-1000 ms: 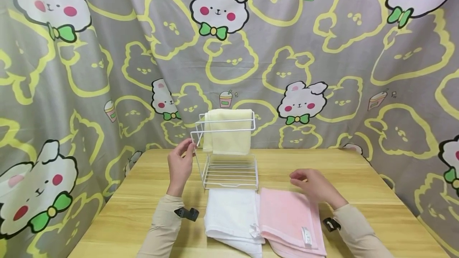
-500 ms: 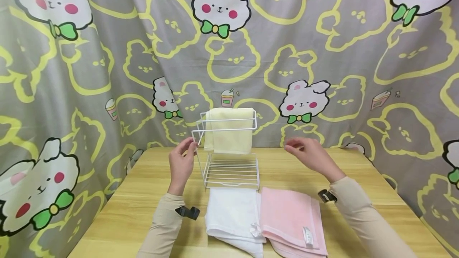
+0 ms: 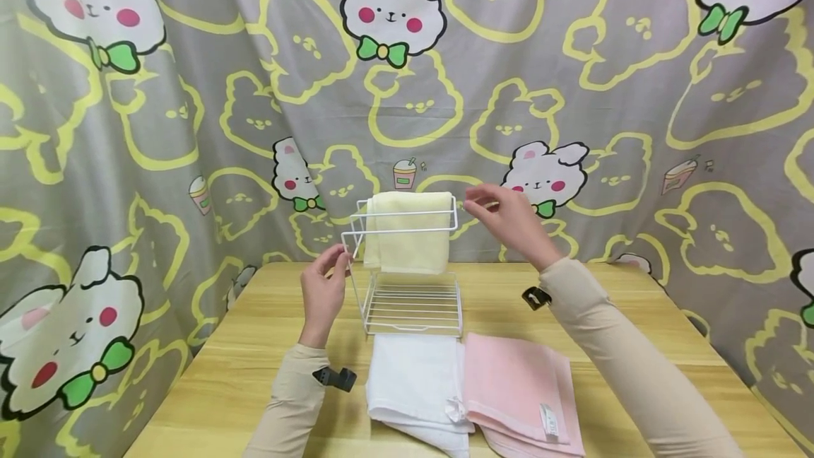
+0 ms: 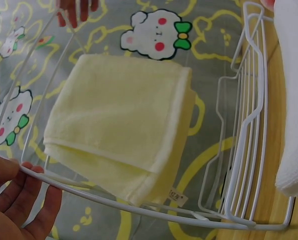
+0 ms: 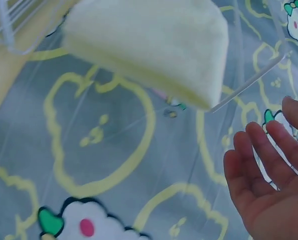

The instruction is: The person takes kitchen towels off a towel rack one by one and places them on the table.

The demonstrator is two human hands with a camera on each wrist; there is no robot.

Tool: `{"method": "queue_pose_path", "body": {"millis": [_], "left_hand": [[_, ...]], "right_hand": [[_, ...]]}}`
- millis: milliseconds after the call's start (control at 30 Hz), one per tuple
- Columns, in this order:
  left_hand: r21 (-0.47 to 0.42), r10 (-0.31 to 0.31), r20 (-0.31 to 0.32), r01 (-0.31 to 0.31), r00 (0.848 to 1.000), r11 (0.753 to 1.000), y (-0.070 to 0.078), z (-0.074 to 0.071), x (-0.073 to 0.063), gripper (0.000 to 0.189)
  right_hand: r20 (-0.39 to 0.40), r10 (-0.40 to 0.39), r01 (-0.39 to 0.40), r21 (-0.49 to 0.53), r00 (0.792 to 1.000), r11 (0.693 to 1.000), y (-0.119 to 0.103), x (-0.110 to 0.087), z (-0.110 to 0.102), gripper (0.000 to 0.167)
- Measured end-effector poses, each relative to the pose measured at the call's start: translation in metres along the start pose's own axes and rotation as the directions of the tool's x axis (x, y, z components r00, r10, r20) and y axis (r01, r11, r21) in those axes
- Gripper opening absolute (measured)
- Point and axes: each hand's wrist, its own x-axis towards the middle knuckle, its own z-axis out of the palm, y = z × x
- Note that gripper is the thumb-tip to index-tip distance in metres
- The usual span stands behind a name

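Note:
A white wire rack [image 3: 413, 326] stands on the table, with a folded pale yellow towel [image 3: 413, 249] draped over one of its upper bars. My left hand [image 3: 323, 294] pinches the rack's left upright between thumb and fingers; in the left wrist view, fingers [image 4: 26, 195] curl at the white wire. My right hand [image 3: 509, 221] is in the air just right of the rack's top end, holding nothing. In the right wrist view its fingers [image 5: 269, 155] are relaxed and apart from the bar, with the yellow towel [image 5: 154, 45] close by.
In front of the rack lie a folded white towel [image 3: 416, 380] and a folded pink towel [image 3: 515, 387] with a tag, side by side on the wooden table [image 3: 242, 359]. A patterned curtain [image 3: 420, 104] hangs behind the table.
My right hand has risen from above the pink towel, up and to the left, to the rack's upper right end. The left hand keeps its hold on the rack.

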Motion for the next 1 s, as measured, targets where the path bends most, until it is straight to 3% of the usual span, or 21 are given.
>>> {"method": "queue_pose_path", "body": {"millis": [200,433,500,733,1000], "left_hand": [[-0.003,0.001,0.001,-0.001,1.0,1.0,0.001,0.001,0.002,0.018],[-0.009,-0.006,-0.007,0.006,1.0,1.0,-0.005,0.001,0.004,0.018],[-0.002,-0.004,-0.008,0.004,1.0,1.0,-0.006,0.001,0.005,0.018],[-0.005,-0.005,-0.018,0.005,1.0,1.0,-0.031,0.002,0.013,0.019],[-0.024,0.015,-0.015,-0.016,1.0,1.0,-0.034,0.001,0.011,0.018]], "right_hand": [[0.028,-0.06,0.059,0.027,0.998,0.998,-0.024,0.028,0.007,0.035],[0.084,-0.03,0.031,-0.001,0.996,1.0,-0.036,0.057,0.027,0.039],[0.101,-0.01,0.012,-0.017,0.995,1.0,-0.036,0.064,0.033,0.039],[0.166,0.049,-0.047,-0.014,0.985,0.999,-0.031,0.075,0.052,0.038],[0.198,0.084,-0.084,-0.008,0.977,0.996,-0.019,0.08,0.063,0.041]]}}
